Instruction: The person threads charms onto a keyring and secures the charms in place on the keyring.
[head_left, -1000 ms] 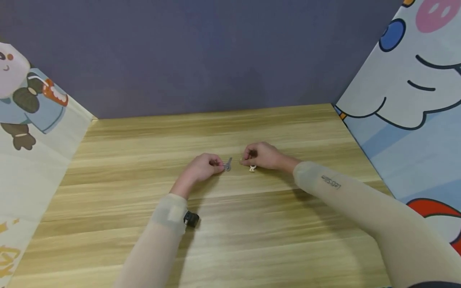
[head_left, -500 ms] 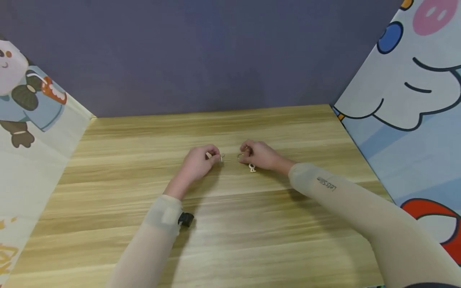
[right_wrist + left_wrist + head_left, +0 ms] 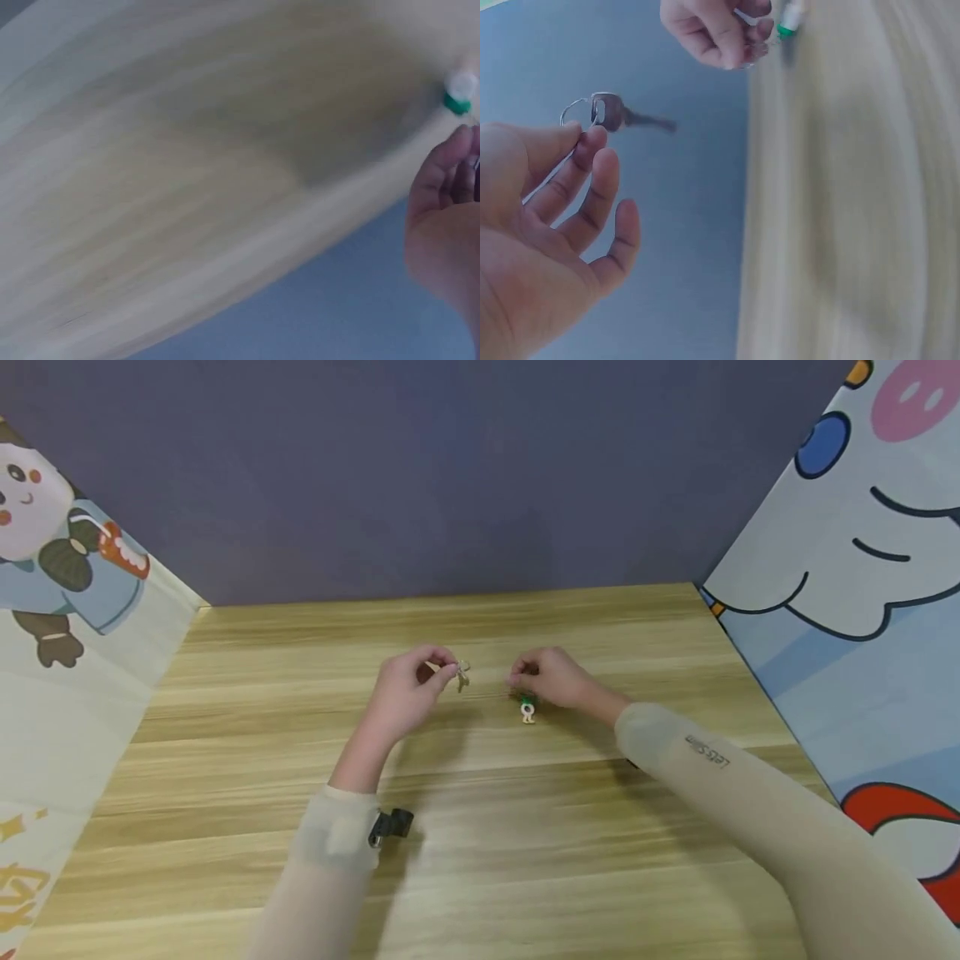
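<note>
Pale wood grain covers the counter before us, with a plain purple-grey wall rising along its far edge. At the far left we see a light panel printed with a cartoon animal in blue. Next comes a pale sleeve, with a small black device on the inner side of the wrist. Beyond it, the left hand pinches a thin metal ring between thumb and forefinger, and a key hangs from that ring above the counter; its other fingers are loosely bent. Just right of the middle, well apart from the key, a little white-and-green charm sits below the fingertips of the right hand. Those fingertips are pinched together and seem to hold the charm by some fine link, though it is too small and blurred for us to be sure. Dark lettering marks the right sleeve, and another cartoon panel closes the far right.
</note>
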The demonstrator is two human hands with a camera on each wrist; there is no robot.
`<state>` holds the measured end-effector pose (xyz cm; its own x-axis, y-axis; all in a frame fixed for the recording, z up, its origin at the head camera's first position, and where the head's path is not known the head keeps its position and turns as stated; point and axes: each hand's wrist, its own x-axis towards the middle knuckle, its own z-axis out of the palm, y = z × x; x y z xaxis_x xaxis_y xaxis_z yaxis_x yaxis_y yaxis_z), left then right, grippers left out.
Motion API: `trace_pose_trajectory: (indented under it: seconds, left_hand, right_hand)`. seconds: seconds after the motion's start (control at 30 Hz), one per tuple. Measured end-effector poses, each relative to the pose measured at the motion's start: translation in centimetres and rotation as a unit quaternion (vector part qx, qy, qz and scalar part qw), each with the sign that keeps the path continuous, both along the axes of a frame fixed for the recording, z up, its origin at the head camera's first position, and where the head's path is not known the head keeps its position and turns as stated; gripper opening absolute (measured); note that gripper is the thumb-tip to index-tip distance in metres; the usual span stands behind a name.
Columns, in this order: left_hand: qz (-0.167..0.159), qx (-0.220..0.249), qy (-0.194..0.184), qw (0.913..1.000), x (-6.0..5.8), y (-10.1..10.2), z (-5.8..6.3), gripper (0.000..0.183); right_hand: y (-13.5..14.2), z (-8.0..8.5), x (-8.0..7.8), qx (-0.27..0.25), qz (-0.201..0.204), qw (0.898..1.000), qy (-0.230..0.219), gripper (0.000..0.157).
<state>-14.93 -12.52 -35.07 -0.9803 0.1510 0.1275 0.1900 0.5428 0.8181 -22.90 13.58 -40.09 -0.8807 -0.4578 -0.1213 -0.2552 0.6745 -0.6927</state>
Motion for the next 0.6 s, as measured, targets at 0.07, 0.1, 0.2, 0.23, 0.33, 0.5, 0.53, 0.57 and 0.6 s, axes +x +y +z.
trace_pose_trajectory:
  seconds: [0.07, 0.1, 0.2, 0.23, 0.33, 0.5, 0.53, 0.57, 0.6]
  left_hand:
    - [0.008, 0.011, 0.01, 0.9999, 0.4, 0.0, 0.7, 0.012]
    - [0.011, 0.016, 0.015, 0.9997, 0.5, 0.0, 1.0, 0.013]
    - [0.02, 0.026, 0.023, 0.9992, 1.0, -0.1, 1.9, 0.013]
    - [0.025, 0.038, 0.025, 0.9987, 1.2, -0.1, 2.3, 0.013]
    - [0.039, 0.084, 0.036, 0.9951, 1.9, 0.1, 3.2, 0.013]
    - [0.036, 0.156, 0.066, 0.985, 3.0, 0.7, 4.3, 0.011]
    - [0.033, 0.164, 0.07, 0.9835, 3.1, 0.9, 4.3, 0.011]
    - [0.031, 0.168, 0.072, 0.9826, 3.2, 1.0, 4.3, 0.011]
    - [0.029, 0.175, 0.073, 0.9814, 3.3, 1.2, 4.2, 0.01]
  right_hand:
    - [0.2, 1.5, 0.3, -0.051, -0.011, 0.998, -0.023, 0.018]
    - [0.2, 2.2, 0.5, -0.08, -0.017, 0.996, -0.034, 0.02]
    - [0.3, 4.4, 1.0, -0.165, -0.027, 0.984, -0.056, 0.023]
    - [0.2, 5.1, 1.2, -0.191, -0.027, 0.979, -0.058, 0.023]
    - [-0.2, 6.8, 2.1, -0.256, -0.041, 0.964, -0.054, 0.023]
    - [-1.0, 8.6, 4.5, -0.33, -0.101, 0.937, -0.059, 0.023]
    - [-1.2, 8.8, 5.1, -0.339, -0.111, 0.932, -0.058, 0.023]
    - [-1.4, 8.9, 5.6, -0.346, -0.117, 0.929, -0.057, 0.024]
    - [-1.6, 8.9, 6.2, -0.355, -0.121, 0.925, -0.057, 0.024]
